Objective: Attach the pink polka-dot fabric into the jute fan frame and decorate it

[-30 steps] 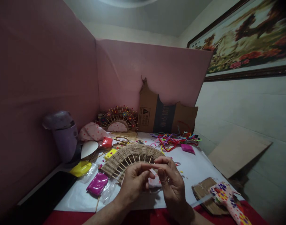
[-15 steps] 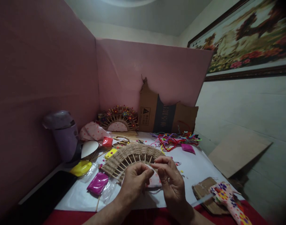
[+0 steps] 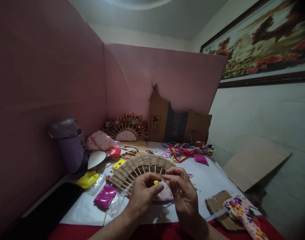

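Observation:
My left hand (image 3: pixel 144 193) is closed, with a small yellow ball of clay (image 3: pixel 156 182) between its thumb and bent index finger. Beside it, my right hand (image 3: pixel 184 191) is half curled, its index fingertip close to the left fingertips and its thumb a little apart; nothing shows in it. Behind both hands lies a fan-shaped piece with a woven twine band (image 3: pixel 140 163) and thin wooden sticks spread like ribs. Its half-round centre of pink dotted cloth (image 3: pixel 166 193) is partly covered by my fingers.
Yellow clay (image 3: pixel 87 180) and a magenta clay packet (image 3: pixel 105 196) lie at left, near a dark flat panel (image 3: pixel 52 203) and a purple cup (image 3: pixel 72 150). A decorated fan (image 3: pixel 126 135) stands behind. Coloured pipe cleaners (image 3: pixel 182 151) and cardboard (image 3: pixel 217 203) are at right.
The yellow clay ball has come into view at my left fingertips. The left thumb has dropped slightly away from the index finger; my right hand has barely moved.

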`<state>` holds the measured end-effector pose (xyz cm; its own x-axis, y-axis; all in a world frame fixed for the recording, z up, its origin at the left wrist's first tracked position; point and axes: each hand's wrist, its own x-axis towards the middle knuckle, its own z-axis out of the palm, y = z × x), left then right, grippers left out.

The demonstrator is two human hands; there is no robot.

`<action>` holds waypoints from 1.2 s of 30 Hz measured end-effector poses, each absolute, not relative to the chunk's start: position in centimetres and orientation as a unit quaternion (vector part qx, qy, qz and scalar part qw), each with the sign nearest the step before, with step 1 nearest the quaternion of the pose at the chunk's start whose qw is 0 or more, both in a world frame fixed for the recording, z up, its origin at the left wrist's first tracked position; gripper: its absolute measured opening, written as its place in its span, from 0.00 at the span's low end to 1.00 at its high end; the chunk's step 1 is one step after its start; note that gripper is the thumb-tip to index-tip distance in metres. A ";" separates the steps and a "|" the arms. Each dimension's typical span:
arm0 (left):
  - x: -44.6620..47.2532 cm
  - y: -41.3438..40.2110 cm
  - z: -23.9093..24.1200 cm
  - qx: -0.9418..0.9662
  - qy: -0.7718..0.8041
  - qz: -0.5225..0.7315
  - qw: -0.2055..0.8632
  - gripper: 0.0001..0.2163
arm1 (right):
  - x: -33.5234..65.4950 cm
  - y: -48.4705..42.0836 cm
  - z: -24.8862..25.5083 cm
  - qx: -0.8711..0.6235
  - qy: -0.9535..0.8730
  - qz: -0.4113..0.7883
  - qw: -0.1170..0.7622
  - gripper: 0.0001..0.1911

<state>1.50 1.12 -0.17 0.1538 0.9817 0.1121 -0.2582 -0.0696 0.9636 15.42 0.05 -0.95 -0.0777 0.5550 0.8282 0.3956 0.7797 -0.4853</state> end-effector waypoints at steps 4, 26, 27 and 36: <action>1.3 1.2 -0.1 0.514 0.410 0.531 0.534 0.18 | 15.5 0.2 -0.7 -0.321 -0.735 0.055 0.594 0.12; 1.0 1.2 0.1 0.549 0.420 0.511 0.511 0.21 | 15.5 -0.6 0.0 -0.292 -0.764 0.035 0.574 0.12; 1.0 1.2 0.1 0.554 0.423 0.505 0.509 0.23 | 15.4 -0.6 0.1 -0.291 -0.766 0.033 0.572 0.10; 1.0 1.5 -0.5 0.536 0.388 0.493 0.565 0.17 | 15.0 0.3 -0.1 -0.292 -0.756 0.029 0.584 0.09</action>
